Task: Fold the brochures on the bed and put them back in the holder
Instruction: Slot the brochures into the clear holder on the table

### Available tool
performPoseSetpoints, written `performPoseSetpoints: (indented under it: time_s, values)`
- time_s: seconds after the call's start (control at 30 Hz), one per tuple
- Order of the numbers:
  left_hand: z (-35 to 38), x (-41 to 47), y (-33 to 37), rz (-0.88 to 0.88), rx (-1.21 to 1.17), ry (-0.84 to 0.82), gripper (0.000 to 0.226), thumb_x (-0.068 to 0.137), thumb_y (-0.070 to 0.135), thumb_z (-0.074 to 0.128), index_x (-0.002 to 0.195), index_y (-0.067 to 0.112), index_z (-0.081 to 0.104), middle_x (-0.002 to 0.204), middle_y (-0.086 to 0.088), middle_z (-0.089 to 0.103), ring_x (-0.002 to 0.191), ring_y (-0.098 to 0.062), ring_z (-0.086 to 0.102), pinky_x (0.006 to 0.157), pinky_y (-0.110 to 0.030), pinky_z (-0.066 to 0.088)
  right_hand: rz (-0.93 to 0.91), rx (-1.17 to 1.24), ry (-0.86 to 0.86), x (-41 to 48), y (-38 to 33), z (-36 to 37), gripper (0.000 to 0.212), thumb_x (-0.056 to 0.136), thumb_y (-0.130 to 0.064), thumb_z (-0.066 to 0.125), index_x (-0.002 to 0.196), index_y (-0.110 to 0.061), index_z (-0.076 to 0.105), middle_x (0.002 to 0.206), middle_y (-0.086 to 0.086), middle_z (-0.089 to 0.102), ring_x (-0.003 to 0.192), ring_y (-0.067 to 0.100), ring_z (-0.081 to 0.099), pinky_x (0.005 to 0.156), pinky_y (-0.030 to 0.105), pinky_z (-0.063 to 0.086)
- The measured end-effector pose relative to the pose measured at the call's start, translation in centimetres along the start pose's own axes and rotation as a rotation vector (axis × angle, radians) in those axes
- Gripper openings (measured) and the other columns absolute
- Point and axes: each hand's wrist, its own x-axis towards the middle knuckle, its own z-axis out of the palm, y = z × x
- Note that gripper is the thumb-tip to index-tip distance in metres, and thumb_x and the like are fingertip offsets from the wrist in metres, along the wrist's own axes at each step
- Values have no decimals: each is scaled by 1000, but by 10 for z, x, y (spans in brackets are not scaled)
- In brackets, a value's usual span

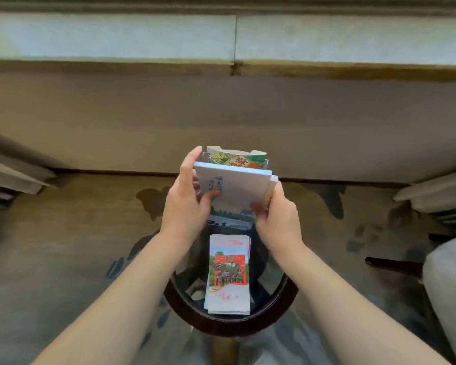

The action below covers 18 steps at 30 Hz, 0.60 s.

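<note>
Both hands hold a white folded brochure (pixel 237 184) with blue writing, upright above a small round glass table (pixel 232 322). My left hand (pixel 187 198) grips its left edge, thumb on the front. My right hand (pixel 277 214) pinches its lower right corner. Right behind it stands the holder (pixel 259 154), with a colourful green and yellow brochure (pixel 232 160) inside. The white brochure's bottom edge is hidden by my hands, so whether it sits in the holder is unclear. A stack of folded brochures (pixel 228 272) with a red picture lies flat on the table, nearer me.
The table has a dark wooden rim and stands on patterned carpet (pixel 63 246). A beige wall (pixel 221 114) with a wooden ledge runs behind. Curtain folds (pixel 11 175) hang at left and right. A pale seat (pixel 448 285) with a dark leg sits at right.
</note>
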Motion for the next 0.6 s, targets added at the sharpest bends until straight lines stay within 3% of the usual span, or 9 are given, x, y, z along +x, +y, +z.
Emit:
performPoseSetpoints:
  time_s: [0.1, 0.2, 0.27, 0.37, 0.43, 0.53, 0.6]
  values:
    - [-9, 22, 15, 147, 57, 7, 84, 89, 2, 73, 152, 38, 29, 130, -6, 57, 109, -13, 59, 88, -25, 57, -30, -13, 9, 28, -16, -10, 59, 89, -7, 75, 129, -34, 41, 115, -8, 66, 105, 12, 65, 71, 13, 50]
    - [-12, 38, 19, 184, 37, 4, 70, 92, -7, 63, 147, 29, 41, 129, -8, 56, 117, -11, 53, 94, -10, 49, -85, -31, 36, 47, -28, -17, 58, 91, -10, 74, 129, -34, 38, 108, -13, 62, 104, 18, 67, 71, 25, 57]
    - [-10, 46, 17, 158, 23, -13, 65, 92, -9, 60, 141, 31, 44, 126, -7, 56, 117, -14, 54, 89, -2, 45, -157, -25, 71, 50, -36, -20, 71, 92, -13, 74, 142, -35, 29, 120, -6, 63, 106, 19, 66, 79, 34, 61]
    - [-4, 55, 10, 145, 70, -67, 59, 92, -4, 61, 132, 35, 42, 118, -1, 53, 109, -16, 54, 77, -4, 48, -342, -108, 136, 55, -41, -23, 84, 94, -10, 72, 155, -31, 17, 122, 7, 60, 94, 18, 63, 72, 29, 58]
    - [0, 60, 4, 131, 90, -92, 56, 93, -2, 62, 129, 35, 41, 115, 0, 52, 106, -15, 54, 76, -9, 50, -417, -154, 139, 59, -44, -24, 75, 94, -5, 69, 155, -27, 30, 117, 5, 58, 89, 17, 60, 69, 28, 56]
    - [6, 64, -4, 121, 115, -115, 52, 93, -1, 63, 129, 31, 44, 114, -3, 53, 103, -17, 56, 77, -25, 58, -475, -263, 125, 70, -42, -24, 43, 95, -3, 65, 136, -16, 62, 108, 6, 60, 87, 23, 61, 65, 42, 59]
    - [10, 65, -6, 151, 205, -116, 47, 91, -5, 62, 129, 21, 54, 114, -5, 54, 100, -22, 58, 74, -38, 60, -469, -297, 73, 74, -36, -21, 37, 95, -3, 65, 131, -12, 67, 108, 7, 62, 92, 25, 62, 69, 43, 59]
